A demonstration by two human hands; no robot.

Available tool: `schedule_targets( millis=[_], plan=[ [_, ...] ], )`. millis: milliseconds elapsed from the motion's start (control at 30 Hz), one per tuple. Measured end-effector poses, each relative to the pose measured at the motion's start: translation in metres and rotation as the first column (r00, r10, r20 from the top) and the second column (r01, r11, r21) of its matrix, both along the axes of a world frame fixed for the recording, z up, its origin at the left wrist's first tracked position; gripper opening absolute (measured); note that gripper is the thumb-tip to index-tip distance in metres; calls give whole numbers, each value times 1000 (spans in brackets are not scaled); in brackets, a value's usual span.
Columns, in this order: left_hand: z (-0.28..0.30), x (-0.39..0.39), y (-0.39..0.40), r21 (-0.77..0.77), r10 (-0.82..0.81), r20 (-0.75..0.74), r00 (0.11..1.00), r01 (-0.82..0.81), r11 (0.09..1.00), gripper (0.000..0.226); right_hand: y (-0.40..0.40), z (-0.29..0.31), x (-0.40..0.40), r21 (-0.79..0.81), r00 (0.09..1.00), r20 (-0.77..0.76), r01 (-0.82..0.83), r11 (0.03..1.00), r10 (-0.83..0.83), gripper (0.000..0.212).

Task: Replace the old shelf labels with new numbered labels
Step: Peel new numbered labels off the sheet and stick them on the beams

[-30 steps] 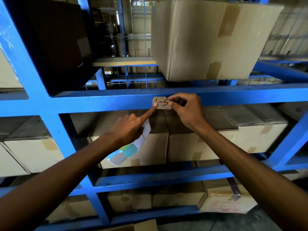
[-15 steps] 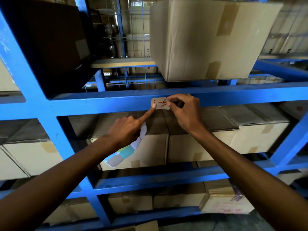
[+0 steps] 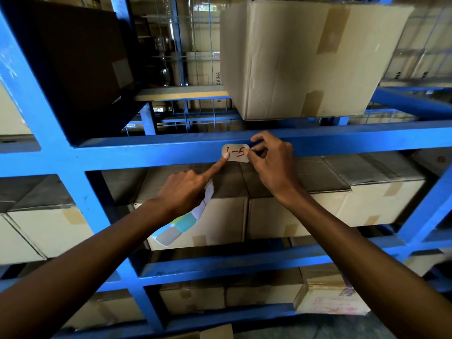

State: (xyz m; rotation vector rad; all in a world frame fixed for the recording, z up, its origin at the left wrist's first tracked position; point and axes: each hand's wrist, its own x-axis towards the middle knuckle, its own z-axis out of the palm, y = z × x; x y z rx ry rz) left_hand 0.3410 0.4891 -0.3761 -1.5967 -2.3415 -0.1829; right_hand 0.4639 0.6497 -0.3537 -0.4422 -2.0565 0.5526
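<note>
Pinching label (image 3: 235, 153) edge, right hand (image 3: 274, 165) hiding corner.

Rack beam (image 3: 146, 155): metal, blue paint, smooth with a dull sheen, a few scuffs. Label (image 3: 235, 153): matt off-white paper, red marker ink. Sticker sheet (image 3: 186, 222): smooth paper, slightly glossy, white and pale teal cells. Big box (image 3: 293, 57): matt tan cardboard, creased, with smoother brown tape patches. Dark box (image 3: 73, 64): matt, near black.
</note>
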Motion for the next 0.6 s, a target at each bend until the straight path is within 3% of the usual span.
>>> schedule_targets(
  millis=[400, 500, 600],
  plan=[
    [0, 1, -2, 9, 12, -28, 1000, -12, 1000, 93, 16, 2, 18, 145, 999, 31, -37, 989, 33, 18],
    [3, -2, -3, 9, 1, -47, 999, -1, 1000, 89, 15, -2, 16, 370, 997, 50, 41, 928, -64, 39],
    [7, -3, 0, -51, -63, -76, 995, 60, 997, 90, 18, 7, 5, 462, 981, 146, 44, 886, -125, 70]
  ],
)
